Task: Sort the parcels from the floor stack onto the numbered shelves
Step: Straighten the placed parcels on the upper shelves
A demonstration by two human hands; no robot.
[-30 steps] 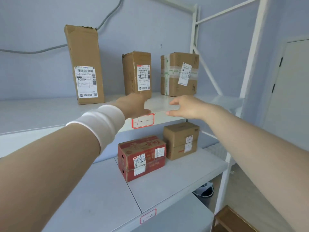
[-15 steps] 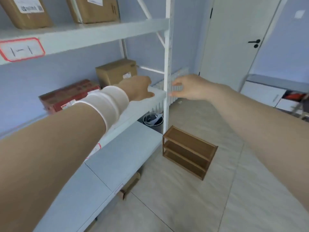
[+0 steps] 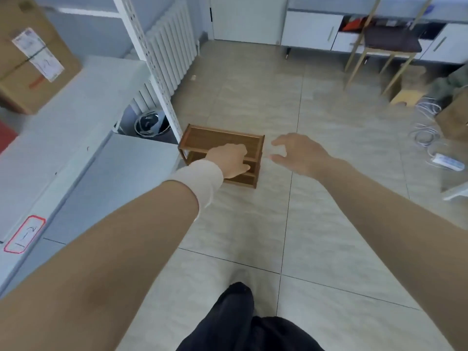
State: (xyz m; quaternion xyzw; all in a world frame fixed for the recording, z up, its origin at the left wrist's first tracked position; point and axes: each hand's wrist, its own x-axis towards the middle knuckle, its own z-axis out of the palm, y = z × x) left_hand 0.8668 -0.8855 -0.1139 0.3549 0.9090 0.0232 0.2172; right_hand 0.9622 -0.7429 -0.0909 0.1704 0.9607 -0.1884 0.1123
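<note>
Here, left hand (image 3: 231, 159) and right hand (image 3: 298, 154) reach forward, fingers (image 3: 278, 141) loose and empty, presumably free for the next pickup.

At ten o'clock the parcel (image 3: 33, 59) is brown cardboard with a white label. The shelf (image 3: 83, 153) is pale grey, and its tag (image 3: 24, 234) at eight o'clock has a red outline. The floor (image 3: 329, 236) has beige tiles with dark joints. The rack (image 3: 217, 138) is brown wood, the wristband (image 3: 202, 181) white, the trousers (image 3: 243, 328) at six o'clock black.
</note>
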